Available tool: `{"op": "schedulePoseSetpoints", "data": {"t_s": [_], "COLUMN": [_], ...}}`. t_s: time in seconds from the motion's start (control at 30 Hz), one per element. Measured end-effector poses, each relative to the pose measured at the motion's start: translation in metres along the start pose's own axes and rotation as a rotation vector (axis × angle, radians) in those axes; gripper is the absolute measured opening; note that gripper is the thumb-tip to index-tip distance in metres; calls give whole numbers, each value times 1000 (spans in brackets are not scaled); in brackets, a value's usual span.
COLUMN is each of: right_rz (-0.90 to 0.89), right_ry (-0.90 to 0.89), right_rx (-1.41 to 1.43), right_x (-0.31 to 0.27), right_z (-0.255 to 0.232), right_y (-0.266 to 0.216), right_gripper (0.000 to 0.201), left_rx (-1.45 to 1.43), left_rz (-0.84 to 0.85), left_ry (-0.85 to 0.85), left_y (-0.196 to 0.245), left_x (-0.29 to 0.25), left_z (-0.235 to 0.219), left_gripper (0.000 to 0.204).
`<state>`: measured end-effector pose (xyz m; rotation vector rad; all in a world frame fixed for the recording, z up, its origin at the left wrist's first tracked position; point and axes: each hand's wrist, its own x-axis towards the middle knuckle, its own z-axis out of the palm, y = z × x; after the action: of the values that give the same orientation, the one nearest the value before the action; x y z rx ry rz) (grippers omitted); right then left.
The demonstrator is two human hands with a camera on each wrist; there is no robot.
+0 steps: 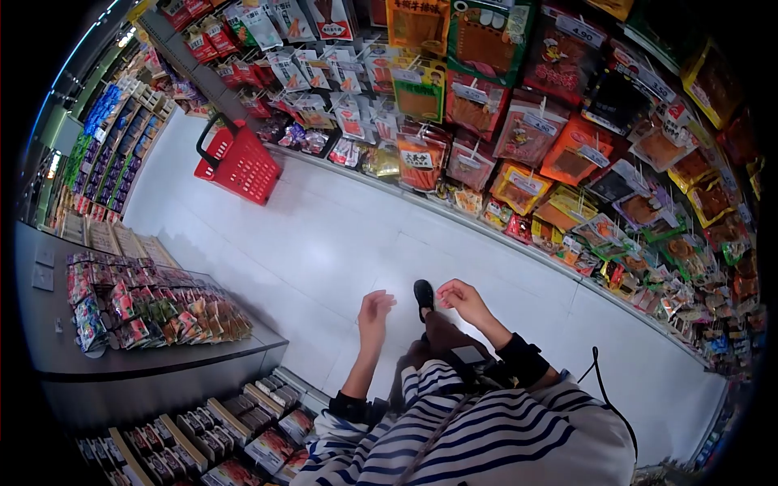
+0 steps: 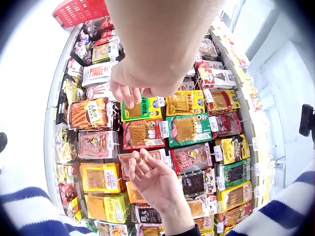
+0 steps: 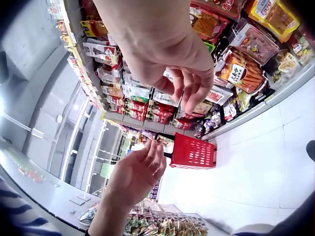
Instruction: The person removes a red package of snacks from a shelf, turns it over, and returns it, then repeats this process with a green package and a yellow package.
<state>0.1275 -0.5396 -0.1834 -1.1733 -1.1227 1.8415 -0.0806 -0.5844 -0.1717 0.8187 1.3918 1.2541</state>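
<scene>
Well apart in mid-air, a person's left hand (image 1: 374,311) and right hand (image 1: 462,300) reach out over the pale floor (image 1: 324,235) of a shop aisle, watched from a distance on my head-camera feed. I see the left hand's fingers loose and slightly bent; the right hand's fingers curve softly in toward the thumb. Between the two hands, lower down, shows a dark shoe (image 1: 423,293).

Hanging packets (image 1: 490,36) in red, orange, yellow and green crowd the rack (image 1: 191,77) ahead of the hands and off to the right, price tags (image 1: 541,123) at their fronts. My left wrist view shows them in rows beyond both hands.

A red basket (image 1: 247,166) stands ahead and to the left of the left hand, beside the foot of the rack, its black handle (image 1: 203,150) raised. Left of that hand, small bright packets (image 1: 174,306) lie heaped on a grey counter (image 1: 44,336); nearer the body, I make out rows of boxed goods (image 1: 198,429). Behind the hands comes the wearer's striped top (image 1: 478,437), with a dark cuff (image 1: 523,359) on the right forearm.
</scene>
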Motion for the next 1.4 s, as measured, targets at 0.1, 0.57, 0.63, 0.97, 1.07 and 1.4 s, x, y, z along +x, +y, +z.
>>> {"op": "schedulePoseSetpoints", "data": {"t_s": [0.1, 0.57, 0.63, 0.97, 1.07, 1.4], "right_rz": [-17, -47, -44, -199, -207, -133], "right_ry": [19, 11, -15, 36, 90, 130], "right_rx": [-42, -144, -132, -188, -111, -276], "right_x": [35, 211, 228, 310, 347, 425], "right_z": [-6, 4, 17, 85, 120, 244], "right_y": [-11, -84, -92, -110, -107, -100], "right_gripper": [15, 14, 12, 13, 12, 13], "left_rx": [5, 6, -12, -88, -60, -30], "left_rz": [41, 124, 101, 111, 132, 31], "left_ry": [-17, -26, -27, -127, -170, -171], "left_y": [8, 76, 81, 103, 125, 137], "left_x": [36, 202, 218, 308, 334, 398], "left_z": [-8, -31, -41, -110, -149, -278], "left_gripper": [20, 19, 20, 21, 19, 18]}}
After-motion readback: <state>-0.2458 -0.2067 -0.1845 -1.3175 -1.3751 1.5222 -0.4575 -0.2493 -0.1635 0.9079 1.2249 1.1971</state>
